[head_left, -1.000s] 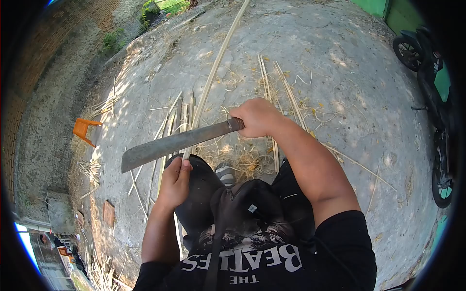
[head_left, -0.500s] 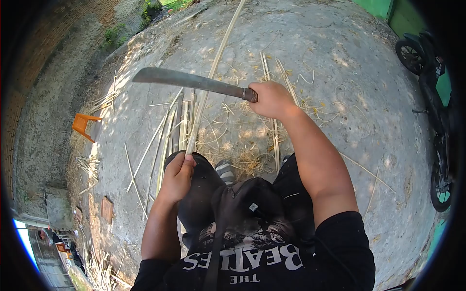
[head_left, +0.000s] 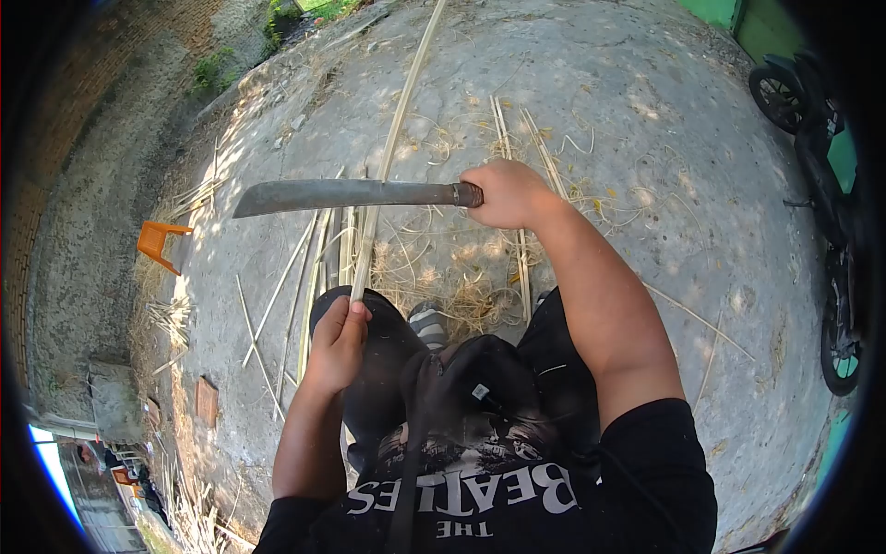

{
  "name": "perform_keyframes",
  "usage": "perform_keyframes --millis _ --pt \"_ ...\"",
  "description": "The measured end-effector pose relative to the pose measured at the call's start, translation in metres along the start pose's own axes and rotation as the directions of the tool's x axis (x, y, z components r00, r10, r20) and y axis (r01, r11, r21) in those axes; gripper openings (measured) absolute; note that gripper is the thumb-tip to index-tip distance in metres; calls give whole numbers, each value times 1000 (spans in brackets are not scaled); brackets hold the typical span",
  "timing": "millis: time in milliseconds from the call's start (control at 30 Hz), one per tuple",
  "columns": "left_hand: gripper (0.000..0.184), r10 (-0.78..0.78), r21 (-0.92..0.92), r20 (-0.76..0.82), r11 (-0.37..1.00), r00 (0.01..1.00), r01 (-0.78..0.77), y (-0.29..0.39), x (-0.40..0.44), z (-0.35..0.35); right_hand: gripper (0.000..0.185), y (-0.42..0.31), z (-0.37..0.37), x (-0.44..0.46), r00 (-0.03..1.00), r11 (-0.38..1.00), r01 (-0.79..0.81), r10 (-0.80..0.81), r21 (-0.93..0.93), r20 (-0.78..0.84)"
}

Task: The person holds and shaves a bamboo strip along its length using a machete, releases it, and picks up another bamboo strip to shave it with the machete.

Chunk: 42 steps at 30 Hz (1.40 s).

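Right hand point(head_left: 506, 194): wrapped on handle of 1 machete point(head_left: 323, 195), blade pointing left. Left hand point(head_left: 339, 342): grasping 1 strip point(head_left: 406, 97), lower left of centre, running to top edge. Blade crosses in front of strip; contact, can't tell. Ground point(head_left: 720, 231): loose strips point(head_left: 347, 249) left of centre, overlapping, uncountable; shavings point(head_left: 475, 300) by 1 shoe point(head_left: 427, 325). 1 stool point(head_left: 150, 238) far left, 1 motorbike point(head_left: 817, 175) right edge.

Machete point(head_left: 351, 194) crosses over strip point(head_left: 401, 113), stool point(head_left: 162, 244) left, motorcycle point(head_left: 812, 171) right
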<state>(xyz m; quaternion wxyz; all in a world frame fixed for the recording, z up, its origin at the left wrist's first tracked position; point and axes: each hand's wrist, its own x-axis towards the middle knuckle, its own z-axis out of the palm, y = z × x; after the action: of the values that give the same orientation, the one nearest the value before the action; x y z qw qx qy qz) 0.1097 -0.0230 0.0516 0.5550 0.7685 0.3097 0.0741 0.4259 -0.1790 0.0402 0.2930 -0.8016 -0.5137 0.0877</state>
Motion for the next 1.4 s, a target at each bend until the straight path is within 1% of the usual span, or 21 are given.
perform_keyframes --millis 33,67,100,167,200,300,367,400,433,500,567,600,700,800,867,967,1000,1100,1200,1300,1400 --pt "33 -39 -47 -4 998 999 38 3 -2 -2 9 0 4 0 1000 1000 10 -10 -14 -17" --pt "32 -45 -2 -16 999 999 45 6 -4 -1 9 -2 8 0 999 999 20 -21 -29 -37" --pt "32 -46 -14 -14 999 999 46 6 -3 -1 9 -5 10 0 998 998 29 -32 -47 -61" --pt "32 -58 -35 -1 998 998 58 2 -1 -1 9 -26 16 -4 999 998 54 -54 -44 -2" --pt "32 -34 -11 11 999 999 34 1 -1 1 10 -35 19 -7 998 997 62 -61 -36 33" --pt "31 20 56 47 998 999 -23 2 -1 5 12 -46 17 -8 974 961 227 -222 -159 51" --pt "31 18 96 71 995 997 -24 -2 -14 0 12 -17 15 -2 994 988 109 -112 -105 -17" --pt "30 -11 83 63 997 998 5 -6 -20 -5 13 -1 8 2 997 996 50 -55 -79 -53" --pt "30 -35 71 57 997 998 30 -11 -25 -12 14 9 -1 5 996 997 -76 75 -24 -42" --pt "30 -78 52 50 996 996 75 -12 -30 -16 16 19 -12 7 945 942 -326 327 83 11" --pt "30 -108 36 49 994 993 106 -8 -31 -13 16 13 -7 5 962 956 -272 272 109 22" --pt "30 -79 46 47 996 996 76 -8 -29 -11 17 10 -4 2 969 962 -247 246 119 26" --pt "29 -3 74 49 997 999 -1 -11 -18 -4 14 -17 10 -4 995 999 -41 43 -24 91" --pt "30 28 94 39 995 999 -31 -12 -14 -1 13 -41 22 -13 964 958 255 -241 -134 113" --pt "30 13 110 39 994 999 -17 -8 -20 -3 14 -33 20 -9 963 957 255 -238 -141 128" --pt "31 82 141 6 987 997 -82 -2 -19 -8 14 -30 25 -7 973 975 206 -194 -85 124" --pt "31 70 114 12 991 997 -71 3 -16 -10 14 -32 24 -5 978 981 183 -175 -59 116" --pt "30 19 9 36 1000 999 -19 3 -9 -8 14 -33 16 -5 978 967 208 -205 -147 35" --pt "29 -43 -79 24 996 999 45 4 -5 0 14 -37 22 -11 978 973 204 -206 -113 -9" --pt "29 -101 -249 35 963 994 106 4 -1 8 14 -40 28 -8 982 976 188 -186 -107 34" --pt "28 -63 -189 46 979 997 70 -5 -2 4 15 -41 21 -8 970 961 244 -241 -127 41"
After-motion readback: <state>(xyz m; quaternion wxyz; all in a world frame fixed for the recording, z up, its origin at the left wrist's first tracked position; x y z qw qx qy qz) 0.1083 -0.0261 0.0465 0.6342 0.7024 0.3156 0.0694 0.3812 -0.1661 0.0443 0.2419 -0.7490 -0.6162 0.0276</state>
